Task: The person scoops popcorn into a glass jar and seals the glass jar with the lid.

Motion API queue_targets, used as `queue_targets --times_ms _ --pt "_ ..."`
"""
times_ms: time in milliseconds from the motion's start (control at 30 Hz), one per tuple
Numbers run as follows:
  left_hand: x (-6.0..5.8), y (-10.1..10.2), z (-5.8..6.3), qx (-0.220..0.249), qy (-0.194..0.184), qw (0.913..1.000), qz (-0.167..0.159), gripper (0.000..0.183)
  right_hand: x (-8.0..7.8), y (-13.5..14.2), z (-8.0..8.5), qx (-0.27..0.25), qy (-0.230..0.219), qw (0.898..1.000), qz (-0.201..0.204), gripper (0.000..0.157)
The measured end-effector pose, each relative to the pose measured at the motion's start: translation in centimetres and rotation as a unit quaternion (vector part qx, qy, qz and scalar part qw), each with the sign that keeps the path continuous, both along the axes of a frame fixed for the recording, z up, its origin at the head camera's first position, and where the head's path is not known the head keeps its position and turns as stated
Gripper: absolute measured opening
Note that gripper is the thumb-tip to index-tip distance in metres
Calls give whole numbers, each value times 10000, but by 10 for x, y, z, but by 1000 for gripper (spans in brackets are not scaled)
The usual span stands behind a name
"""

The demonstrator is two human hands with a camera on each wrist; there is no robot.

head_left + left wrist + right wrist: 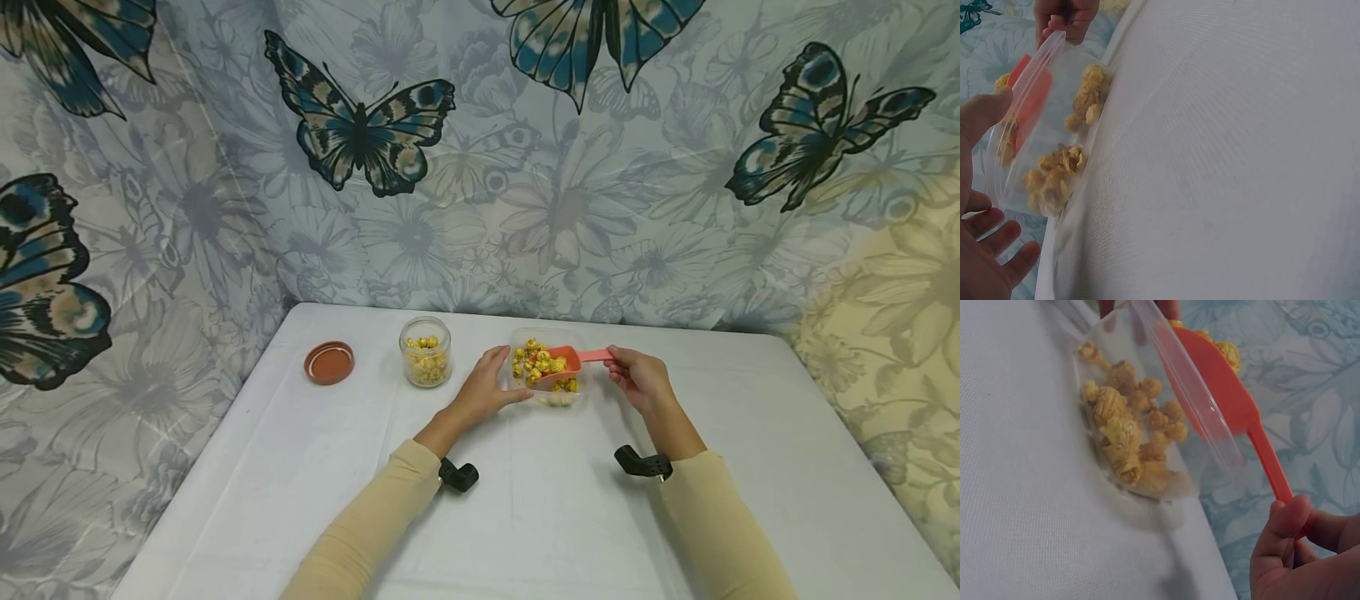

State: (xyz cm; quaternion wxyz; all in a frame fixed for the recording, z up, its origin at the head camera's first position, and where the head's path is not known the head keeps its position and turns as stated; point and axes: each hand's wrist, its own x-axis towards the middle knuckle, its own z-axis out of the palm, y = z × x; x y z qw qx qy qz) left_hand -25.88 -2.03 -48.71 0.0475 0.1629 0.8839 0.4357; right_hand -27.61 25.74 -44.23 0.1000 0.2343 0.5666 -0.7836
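A clear plastic container (534, 332) with yellow popcorn (531, 350) in it stands toward the back of the table. My left hand (480, 390) holds its left side, thumb at the near rim and the other fingers spread along the side. In my right hand (641, 382), thumb and fingers pinch the handle of a red-orange scoop (1222, 384). The scoop's bowl lies over the container's opening, with popcorn in and around it. Through the container's wall, more popcorn (1116, 422) shows on the bottom in the right wrist view.
Left of the container stands a glass jar (426, 372) partly filled with popcorn, without a lid on it. Farther left lies a round brown lid (328, 362). A white cloth covers the table (540, 517), and a butterfly-patterned curtain (465, 242) hangs behind it.
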Motion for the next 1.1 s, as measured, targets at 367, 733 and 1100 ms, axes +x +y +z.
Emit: queue_targets --times_ms 367,733,1100 --pt "0 0 0 58 7 10000 -26 91 0 1 -1 -48 103 9999 -34 22" --pt "0 -2 -2 20 125 9999 -20 89 1 -3 0 66 -40 9998 -199 12" --pt "0 -3 -2 -176 287 9994 -78 86 4 -3 4 -77 81 9996 -264 18"
